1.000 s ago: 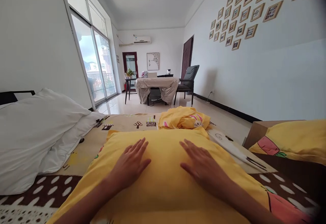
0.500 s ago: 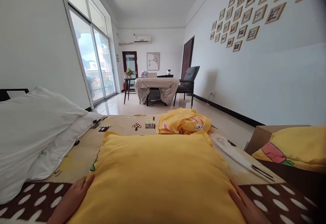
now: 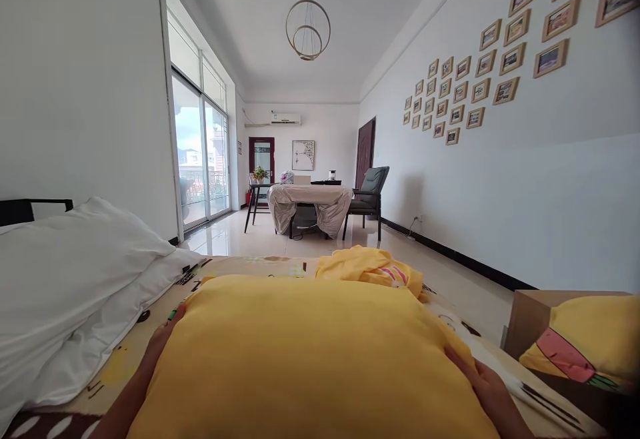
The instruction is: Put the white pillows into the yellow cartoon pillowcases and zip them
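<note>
A plump yellow pillow [image 3: 310, 352] fills the lower middle of the head view, above a patterned bed sheet [image 3: 113, 362]. My left hand [image 3: 163, 336] presses on its left side, fingers partly hidden by the pillow edge. On the opposite side my right hand [image 3: 483, 379] grips the pillow's right edge, with fingers against the cloth. Behind the pillow lies a crumpled yellow cloth [image 3: 367, 264] with a pink and white print.
White bedding [image 3: 75, 272] is heaped at the left. At the right, a cardboard box [image 3: 530, 312] holds a yellow item with a carrot print [image 3: 595, 332]. Beyond the bed stand a covered table [image 3: 310, 194] and a black chair [image 3: 370, 196].
The view has tilted upward. Both hands have moved forward along the pillow's sides, and the pillow looks raised and more bulging, hiding more of the sheet.
</note>
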Action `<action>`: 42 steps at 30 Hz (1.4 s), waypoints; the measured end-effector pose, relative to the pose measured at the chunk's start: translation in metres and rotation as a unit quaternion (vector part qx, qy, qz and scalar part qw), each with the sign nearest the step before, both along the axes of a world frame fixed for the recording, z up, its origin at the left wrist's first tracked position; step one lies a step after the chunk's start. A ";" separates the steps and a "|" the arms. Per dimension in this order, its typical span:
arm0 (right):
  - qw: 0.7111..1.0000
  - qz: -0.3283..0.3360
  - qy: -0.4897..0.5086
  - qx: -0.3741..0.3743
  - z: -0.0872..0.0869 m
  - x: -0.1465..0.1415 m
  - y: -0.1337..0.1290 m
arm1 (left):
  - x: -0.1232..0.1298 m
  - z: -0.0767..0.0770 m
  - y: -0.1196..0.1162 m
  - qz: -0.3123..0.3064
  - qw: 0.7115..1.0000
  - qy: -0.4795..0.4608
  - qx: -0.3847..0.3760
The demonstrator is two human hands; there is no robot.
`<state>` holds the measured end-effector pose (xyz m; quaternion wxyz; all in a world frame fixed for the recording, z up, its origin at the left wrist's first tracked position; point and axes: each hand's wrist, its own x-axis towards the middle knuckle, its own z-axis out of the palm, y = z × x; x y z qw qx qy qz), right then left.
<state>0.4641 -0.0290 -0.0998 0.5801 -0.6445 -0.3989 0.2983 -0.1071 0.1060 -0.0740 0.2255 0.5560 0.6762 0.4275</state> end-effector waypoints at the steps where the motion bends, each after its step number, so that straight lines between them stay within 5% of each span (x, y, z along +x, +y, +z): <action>1: 1.000 0.022 0.006 -0.014 0.000 -0.001 0.004 | -0.002 -0.002 0.005 -0.007 1.000 -0.010 0.002; 8: 0.960 0.038 -0.274 -0.049 -0.046 0.003 0.050 | -0.010 -0.067 0.016 -0.077 0.993 0.022 -0.087; 11: 0.933 0.034 -0.341 -0.113 -0.058 0.021 0.056 | -0.023 -0.072 0.018 -0.089 0.981 0.147 -0.090; 14: 0.874 -0.050 -0.472 -0.101 -0.042 0.025 0.055 | -0.014 -0.041 0.011 -0.041 0.944 0.320 -0.068; 16: 0.835 -0.081 -0.544 -0.030 -0.018 0.005 0.057 | 0.017 -0.009 0.002 -0.071 0.921 0.382 -0.018; 20: 0.802 0.002 -0.593 0.064 0.049 -0.087 0.082 | 0.123 0.047 -0.001 -0.232 0.876 0.416 0.079; 23: 0.791 0.118 -0.595 0.081 0.076 -0.159 0.118 | 0.197 0.056 0.019 -0.271 0.863 0.414 0.101; 25: 0.796 0.148 -0.584 0.054 0.068 -0.187 0.140 | 0.227 0.042 0.035 -0.269 0.869 0.402 0.103; 27: 0.803 0.164 -0.572 0.016 0.041 -0.199 0.154 | 0.240 0.016 0.044 -0.258 0.879 0.388 0.098; 32: 0.828 0.139 -0.543 0.017 -0.028 -0.192 0.154 | 0.241 -0.049 0.042 -0.228 0.896 0.366 0.105; 35: 0.835 0.138 -0.532 0.025 -0.035 -0.187 0.151 | 0.239 -0.059 0.040 -0.221 0.902 0.347 0.127; 42: 0.846 0.148 -0.511 0.029 -0.026 -0.187 0.153 | 0.242 -0.055 0.042 -0.224 0.907 0.332 0.127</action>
